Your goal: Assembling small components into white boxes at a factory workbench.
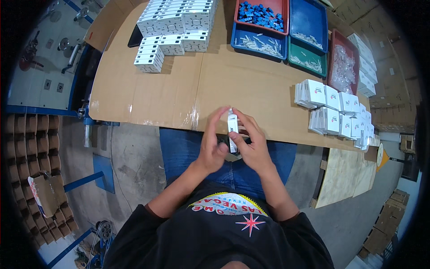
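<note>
Slim white box (232, 130) pinched at the bench's front edge, its hold resting mainly on one thumb.
The person's bare right hand (254, 150) pinched the box, thumb against its face and fingers around the side; the bare left hand (209, 144) curved along the other side, fingertips at the far end, its thumb blurred, so whether that grip was firm could not be told. The box lay between both hands, partly past the brown cardboard-covered bench (148, 98). If the right thumb slackened, it could probably slide down onto the blue denim lap (183, 154); pressed too hard, its thin-looking walls might dent. A wide rightward sweep might also topple the white square-faced boxes (332, 120) crowded near the bench's right end.
</note>
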Tool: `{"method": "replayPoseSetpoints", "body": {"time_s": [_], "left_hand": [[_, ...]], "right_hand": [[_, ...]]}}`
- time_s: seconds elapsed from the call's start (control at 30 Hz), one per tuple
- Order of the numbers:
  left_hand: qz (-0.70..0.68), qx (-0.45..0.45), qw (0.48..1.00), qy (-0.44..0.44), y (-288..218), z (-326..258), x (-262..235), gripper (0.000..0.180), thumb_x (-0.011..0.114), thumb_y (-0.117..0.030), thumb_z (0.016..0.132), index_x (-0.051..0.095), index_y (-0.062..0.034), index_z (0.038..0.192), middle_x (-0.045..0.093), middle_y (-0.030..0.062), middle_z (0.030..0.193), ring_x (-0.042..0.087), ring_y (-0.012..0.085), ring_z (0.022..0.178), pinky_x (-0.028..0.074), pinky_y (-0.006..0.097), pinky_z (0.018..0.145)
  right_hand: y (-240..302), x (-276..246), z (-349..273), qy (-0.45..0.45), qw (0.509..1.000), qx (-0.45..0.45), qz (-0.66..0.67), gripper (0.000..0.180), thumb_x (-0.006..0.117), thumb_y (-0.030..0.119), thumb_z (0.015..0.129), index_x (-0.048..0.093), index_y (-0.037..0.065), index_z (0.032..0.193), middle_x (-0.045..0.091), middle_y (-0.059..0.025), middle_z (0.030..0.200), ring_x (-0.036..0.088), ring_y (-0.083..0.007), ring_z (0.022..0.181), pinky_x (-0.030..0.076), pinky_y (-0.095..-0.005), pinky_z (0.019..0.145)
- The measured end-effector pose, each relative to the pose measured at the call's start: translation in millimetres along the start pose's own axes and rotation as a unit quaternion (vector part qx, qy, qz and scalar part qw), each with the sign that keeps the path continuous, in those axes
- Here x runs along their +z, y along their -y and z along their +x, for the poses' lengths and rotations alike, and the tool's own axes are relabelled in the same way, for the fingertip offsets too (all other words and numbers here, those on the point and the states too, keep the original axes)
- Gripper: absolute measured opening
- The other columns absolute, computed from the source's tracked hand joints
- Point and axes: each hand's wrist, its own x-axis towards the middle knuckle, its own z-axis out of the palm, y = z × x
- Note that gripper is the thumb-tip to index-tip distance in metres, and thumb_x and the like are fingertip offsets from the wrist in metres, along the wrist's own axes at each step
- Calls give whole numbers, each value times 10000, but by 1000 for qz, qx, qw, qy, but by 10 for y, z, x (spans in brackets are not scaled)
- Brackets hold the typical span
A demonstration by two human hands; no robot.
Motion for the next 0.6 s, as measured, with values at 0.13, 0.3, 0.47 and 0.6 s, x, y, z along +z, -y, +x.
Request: {"method": "replayPoseSetpoints", "body": {"time_s": [0.13, 0.3, 0.47, 0.6], "left_hand": [[69, 122, 989, -37, 149, -26, 174, 1025, 498, -755, 942, 355, 89, 1505, 439, 298, 1496, 443, 435, 1397, 345, 492, 1174], [65, 76, 987, -124, 199, 2, 172, 1134, 243, -909, 887, 515, 95, 1337, 568, 254, 1277, 602, 368, 1168, 476, 451, 1018], [59, 83, 988, -118, 145, 47, 113, 1117, 213, -883, 915, 565, 110, 1287, 590, 274, 1232, 623, 392, 1109, 503, 446, 960], [41, 73, 990, -113, 145, 40, 94, 1095, 203, -857, 937, 576, 116, 1273, 599, 276, 1212, 633, 393, 1085, 508, 439, 952]], "right_hand": [[3, 221, -45, -85, 994, 25, 63, 515, 654, 225, 1030, 521, -4, 1472, 634, -160, 1243, 643, -232, 1089, 538, -327, 881], [12, 297, -84, -17, 997, 53, 54, 564, 611, 223, 1050, 428, -14, 1528, 600, -174, 1254, 626, -262, 1127, 531, -353, 932], [41, 261, -114, 44, 998, 24, 37, 568, 546, 215, 1074, 347, -11, 1554, 548, -208, 1273, 587, -302, 1155, 480, -384, 972], [30, 305, -130, 28, 999, -5, 25, 477, 486, 204, 1092, 391, -21, 1502, 545, -209, 1231, 574, -334, 1134, 450, -400, 1003]]}}
